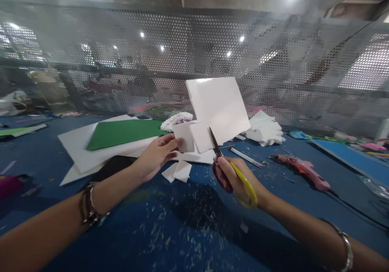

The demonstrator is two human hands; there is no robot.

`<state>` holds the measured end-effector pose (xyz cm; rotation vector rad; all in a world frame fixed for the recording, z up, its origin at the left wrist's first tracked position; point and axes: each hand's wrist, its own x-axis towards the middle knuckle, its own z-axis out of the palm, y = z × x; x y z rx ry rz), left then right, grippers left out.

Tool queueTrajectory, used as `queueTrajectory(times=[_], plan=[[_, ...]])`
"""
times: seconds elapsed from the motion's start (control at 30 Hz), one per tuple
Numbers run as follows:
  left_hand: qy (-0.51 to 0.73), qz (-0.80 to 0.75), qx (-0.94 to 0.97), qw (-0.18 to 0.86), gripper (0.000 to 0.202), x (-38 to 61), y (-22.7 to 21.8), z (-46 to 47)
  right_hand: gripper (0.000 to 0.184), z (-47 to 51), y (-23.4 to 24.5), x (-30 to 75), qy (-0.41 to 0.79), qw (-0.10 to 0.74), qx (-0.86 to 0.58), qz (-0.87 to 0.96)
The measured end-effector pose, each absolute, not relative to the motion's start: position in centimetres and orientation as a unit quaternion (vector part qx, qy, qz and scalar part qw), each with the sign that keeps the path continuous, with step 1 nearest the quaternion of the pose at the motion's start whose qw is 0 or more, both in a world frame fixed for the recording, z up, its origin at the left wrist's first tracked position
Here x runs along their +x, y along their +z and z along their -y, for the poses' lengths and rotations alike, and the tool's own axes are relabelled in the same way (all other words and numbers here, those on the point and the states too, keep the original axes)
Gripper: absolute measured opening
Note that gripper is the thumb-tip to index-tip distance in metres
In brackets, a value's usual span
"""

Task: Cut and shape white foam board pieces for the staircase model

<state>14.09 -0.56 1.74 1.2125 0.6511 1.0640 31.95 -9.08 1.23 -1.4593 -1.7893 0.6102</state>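
My left hand [158, 155] pinches a small white paper piece [186, 137] between thumb and fingers. Right beside it is a second white paper piece [201, 136]; whether the two are joined I cannot tell. My right hand [240, 177] grips scissors [216, 144] with one red and one yellow handle loop. Their dark blades point up and overlap the right edge of the second piece in view. Two small white squares [182, 171] lie on the table below my left hand. A large white sheet [219, 106] stands tilted behind the scissors.
Green sheets [124, 133] lie on white ones at left, near a white beaded ring [176, 120]. A white pen [246, 157], a pink glue gun [304, 171] with its cord, and a blue board [358, 158] are at right. Behind stands a perforated metal panel [170, 61].
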Motion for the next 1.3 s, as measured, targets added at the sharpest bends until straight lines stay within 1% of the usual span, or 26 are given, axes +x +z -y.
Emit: queueTrajectory(times=[0.07,0.17,0.27,0.43,0.5,0.6,0.77,0.97,1.07,1.17,1.3], plan=[[0.496,-0.257,0.527,0.640,0.019,14.3,1.6,1.0,0.046,8.9,1.0,32.0,0.209,0.356,-0.582,0.700],[0.539,-0.233,0.535,0.607,0.021,14.4,1.7,1.5,0.047,8.9,0.7,31.9,0.229,0.350,-0.602,0.680],[0.535,-0.226,0.568,0.583,0.022,14.5,1.6,1.7,0.044,9.0,0.5,31.6,0.226,0.340,-0.604,0.685],[0.519,-0.304,0.626,0.496,0.022,15.1,0.4,3.0,0.041,9.0,0.3,31.1,0.176,0.324,-0.587,0.720],[0.506,-0.321,0.641,0.480,0.024,15.3,0.0,3.4,0.039,9.0,0.3,30.9,0.151,0.320,-0.579,0.734],[0.494,-0.316,0.648,0.485,0.025,15.4,-0.3,3.7,0.036,9.0,0.2,30.6,0.128,0.316,-0.570,0.748],[0.503,-0.282,0.617,0.535,0.029,15.5,-0.1,3.6,0.032,9.2,0.0,30.6,0.125,0.312,-0.550,0.765],[0.450,-0.255,0.660,0.545,0.024,15.5,0.0,4.0,0.034,9.5,0.0,30.5,0.148,0.311,-0.543,0.766],[0.443,-0.260,0.668,0.538,0.023,15.4,0.0,3.9,0.033,9.4,-0.1,30.7,0.147,0.310,-0.538,0.770],[0.451,-0.269,0.681,0.510,0.022,15.3,0.1,3.7,0.029,9.3,0.0,31.0,0.149,0.302,-0.520,0.785],[0.466,-0.278,0.681,0.492,0.023,15.3,0.1,3.8,0.028,9.3,0.4,31.3,0.196,0.297,-0.472,0.807]])
